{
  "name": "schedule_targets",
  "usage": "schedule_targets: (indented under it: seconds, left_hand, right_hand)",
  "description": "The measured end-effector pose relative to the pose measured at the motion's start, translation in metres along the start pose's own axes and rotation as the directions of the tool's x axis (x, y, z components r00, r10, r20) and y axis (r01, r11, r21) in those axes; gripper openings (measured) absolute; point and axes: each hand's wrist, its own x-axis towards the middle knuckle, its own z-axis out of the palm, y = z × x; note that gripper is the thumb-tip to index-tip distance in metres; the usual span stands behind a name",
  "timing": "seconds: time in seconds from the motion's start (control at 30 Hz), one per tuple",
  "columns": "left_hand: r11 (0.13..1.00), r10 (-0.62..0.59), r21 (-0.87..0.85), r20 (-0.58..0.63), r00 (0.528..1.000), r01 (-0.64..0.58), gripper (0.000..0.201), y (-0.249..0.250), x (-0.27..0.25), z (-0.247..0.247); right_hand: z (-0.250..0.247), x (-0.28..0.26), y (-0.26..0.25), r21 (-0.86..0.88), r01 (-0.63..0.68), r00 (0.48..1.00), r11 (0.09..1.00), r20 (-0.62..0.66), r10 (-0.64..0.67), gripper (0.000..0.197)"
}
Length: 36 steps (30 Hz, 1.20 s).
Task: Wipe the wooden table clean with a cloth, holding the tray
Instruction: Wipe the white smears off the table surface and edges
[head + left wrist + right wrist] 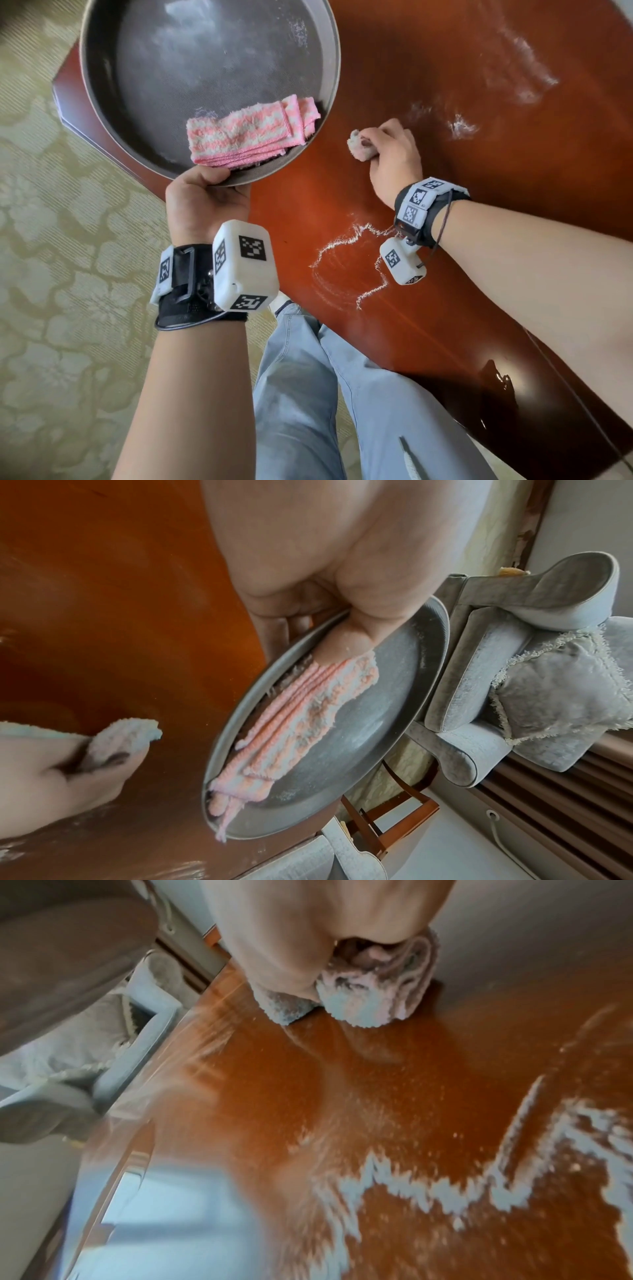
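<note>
My left hand (pixel 205 195) grips the near rim of a round dark grey tray (pixel 154 68), thumb over the rim (pixel 346 642) and touching a folded pink-and-white striped cloth (pixel 246 132) that lies in the tray (pixel 377 710). The tray sits tilted over the table's left corner. My right hand (pixel 390 150) clutches a bunched pale wiping cloth (pixel 359 145) and presses it on the glossy red-brown wooden table (pixel 445 291). The same bunched wiping cloth (pixel 369 999) pokes out under my fist. White powder streaks (pixel 349 267) lie near my right wrist; more white powder (pixel 513 68) smears the far side.
Pale patterned carpet (pixel 51 274) lies left of the table. My legs in light blue jeans (pixel 308 394) stand at the table's near edge. A grey armchair with a fringed cushion (pixel 548 696) stands beyond the tray. Powder residue dusts the tray floor (pixel 294 31).
</note>
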Motion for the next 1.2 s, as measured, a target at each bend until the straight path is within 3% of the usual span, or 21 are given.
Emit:
schedule_targets:
  seconds: [0.13,0.27,0.4,0.47,0.5,0.57,0.6,0.63,0.7,0.77,0.87,1.03,1.2]
  left_hand:
    - [1.0,0.001,-0.008,-0.013,1.0,-0.001,0.04,0.002,0.0,0.002]
    - [1.0,-0.016,0.01,0.023,1.0,0.016,0.042,0.003,-0.005,0.006]
    - [1.0,-0.008,0.011,0.045,0.999,0.008,0.04,0.003,-0.008,0.005]
    - [1.0,-0.011,0.011,0.035,0.999,0.011,0.04,0.004,-0.01,0.003]
    - [1.0,-0.012,0.015,0.031,0.999,0.012,0.04,0.004,-0.011,0.002]
    - [1.0,-0.007,0.008,0.021,1.0,0.007,0.039,0.009,-0.012,-0.005]
    - [1.0,-0.005,0.005,0.015,1.0,0.005,0.039,0.011,-0.013,-0.009]
    - [1.0,-0.005,0.006,0.013,1.0,0.005,0.039,0.014,-0.014,-0.013]
    - [1.0,-0.002,-0.003,0.01,1.0,0.002,0.04,0.02,-0.015,-0.017]
    - [1.0,0.009,-0.003,0.001,1.0,-0.009,0.039,0.025,-0.015,-0.023]
    - [1.0,0.015,0.005,-0.001,1.0,-0.015,0.037,0.033,-0.016,-0.03]
    - [1.0,0.009,0.022,-0.009,1.0,-0.009,0.036,0.038,-0.017,-0.04]
    - [0.999,-0.019,0.04,0.034,0.999,0.017,0.035,0.037,-0.024,-0.043]
  right_hand:
    - [0.004,-0.023,-0.011,0.058,0.154,0.979,0.986,0.123,-0.16,0.029]
    - [0.009,-0.048,-0.003,0.052,0.183,0.921,0.982,0.339,-0.19,0.029]
    - [0.003,-0.058,0.001,0.02,0.325,0.839,0.946,0.456,-0.298,0.037]
    - [0.0,-0.051,0.002,0.027,0.301,0.853,0.953,0.439,-0.282,0.012]
    - [-0.003,-0.041,0.001,0.04,0.26,0.895,0.965,0.365,-0.257,0.008]
    - [-0.004,-0.019,0.003,0.062,0.156,0.971,0.986,0.172,-0.164,0.024]
    - [-0.008,-0.01,0.001,0.043,0.114,0.988,0.993,0.102,-0.118,0.019]
    - [-0.014,-0.002,-0.004,0.049,0.072,0.996,0.996,0.043,-0.074,0.011]
    - [-0.017,0.012,-0.009,0.008,0.136,0.991,0.991,-0.011,-0.136,0.035]
    - [-0.014,0.021,-0.015,-0.011,0.089,0.996,0.996,-0.01,-0.089,0.049]
    - [-0.003,0.025,-0.025,-0.052,0.037,0.999,0.998,-0.007,-0.037,0.052]
    - [0.008,0.014,-0.03,-0.067,0.146,0.987,0.987,0.079,-0.14,0.053]
    - [0.011,-0.011,-0.042,-0.004,0.105,0.961,0.994,0.259,-0.1,0.041]
